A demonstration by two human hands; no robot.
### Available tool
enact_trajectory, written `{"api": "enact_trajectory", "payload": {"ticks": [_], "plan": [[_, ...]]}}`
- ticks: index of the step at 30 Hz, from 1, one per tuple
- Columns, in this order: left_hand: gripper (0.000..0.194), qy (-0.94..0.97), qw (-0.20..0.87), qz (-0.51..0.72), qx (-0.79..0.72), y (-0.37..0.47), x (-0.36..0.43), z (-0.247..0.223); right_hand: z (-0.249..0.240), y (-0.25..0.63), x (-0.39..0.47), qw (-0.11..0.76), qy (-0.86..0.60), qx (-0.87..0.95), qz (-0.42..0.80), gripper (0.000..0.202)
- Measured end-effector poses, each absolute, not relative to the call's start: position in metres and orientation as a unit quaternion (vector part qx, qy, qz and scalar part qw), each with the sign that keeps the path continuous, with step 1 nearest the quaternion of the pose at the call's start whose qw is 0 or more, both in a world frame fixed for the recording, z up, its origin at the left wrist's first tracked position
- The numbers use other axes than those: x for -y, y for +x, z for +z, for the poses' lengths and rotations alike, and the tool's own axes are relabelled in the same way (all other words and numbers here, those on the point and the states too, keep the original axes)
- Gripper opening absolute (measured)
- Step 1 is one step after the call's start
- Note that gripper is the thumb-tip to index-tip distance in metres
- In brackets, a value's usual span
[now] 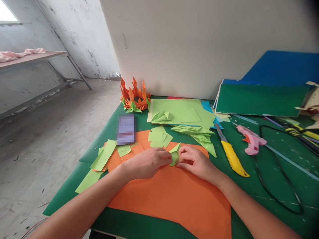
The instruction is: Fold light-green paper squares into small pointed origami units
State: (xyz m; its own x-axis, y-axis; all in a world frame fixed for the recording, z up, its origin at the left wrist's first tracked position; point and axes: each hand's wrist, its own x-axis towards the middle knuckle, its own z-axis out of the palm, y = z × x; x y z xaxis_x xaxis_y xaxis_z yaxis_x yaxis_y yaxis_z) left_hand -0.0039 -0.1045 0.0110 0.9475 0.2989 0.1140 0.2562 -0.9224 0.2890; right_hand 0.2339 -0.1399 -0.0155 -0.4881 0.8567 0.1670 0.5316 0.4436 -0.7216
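Note:
Between my two hands is a small folded piece of light green paper (175,154), held just above an orange sheet (171,196). My left hand (149,162) pinches its left edge with closed fingers. On the other side, my right hand (193,161) grips the right edge between thumb and fingers. Small green paper squares (159,136) lie just beyond my hands, and green strips (103,156) are scattered at the left. A pile of folded green pieces (196,132) rests behind my right hand.
An orange and green paper crown (134,96) stands at the back left, near a phone-like object (126,129) that is blurred out. To the right lie a yellow cutter (233,157) and a pink glue gun (251,139) with a black cord. Green sheets (179,111) are stacked at the back.

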Motion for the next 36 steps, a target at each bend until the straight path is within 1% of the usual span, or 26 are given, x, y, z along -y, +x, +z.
{"api": "enact_trajectory", "payload": {"ticks": [4, 9, 13, 17, 20, 23, 25, 29, 32, 36], "plan": [[0.029, 0.978, 0.128, 0.069, -0.148, -0.003, 0.102, 0.007, -0.019, 0.237, 0.138, 0.273, -0.419, 0.81, 0.304, 0.023], [0.025, 0.976, 0.143, 0.071, -0.15, 0.001, 0.101, 0.006, -0.018, 0.236, 0.138, 0.284, -0.416, 0.807, 0.31, 0.023], [0.027, 0.975, 0.145, 0.084, -0.144, 0.0, 0.101, 0.006, -0.016, 0.235, 0.137, 0.283, -0.421, 0.806, 0.305, 0.023], [0.029, 0.973, 0.157, 0.094, -0.141, -0.004, 0.101, 0.0, -0.016, 0.236, 0.137, 0.277, -0.422, 0.808, 0.304, 0.02], [0.035, 0.972, 0.164, 0.091, -0.144, -0.008, 0.103, -0.005, -0.016, 0.236, 0.137, 0.279, -0.422, 0.807, 0.304, 0.018], [0.048, 0.968, 0.17, 0.093, -0.158, -0.012, 0.108, -0.007, -0.015, 0.235, 0.137, 0.274, -0.424, 0.807, 0.306, 0.018], [0.053, 0.965, 0.174, 0.094, -0.173, -0.013, 0.111, -0.007, -0.015, 0.235, 0.138, 0.271, -0.425, 0.808, 0.306, 0.018], [0.046, 0.966, 0.168, 0.102, -0.17, -0.015, 0.112, -0.006, -0.018, 0.236, 0.137, 0.274, -0.422, 0.811, 0.3, 0.018], [0.045, 0.973, 0.146, 0.108, -0.139, -0.015, 0.111, -0.007, -0.019, 0.237, 0.137, 0.277, -0.42, 0.811, 0.3, 0.02], [0.041, 0.971, 0.145, 0.13, -0.14, -0.014, 0.111, -0.009, -0.018, 0.236, 0.138, 0.279, -0.418, 0.807, 0.309, 0.022]]}}
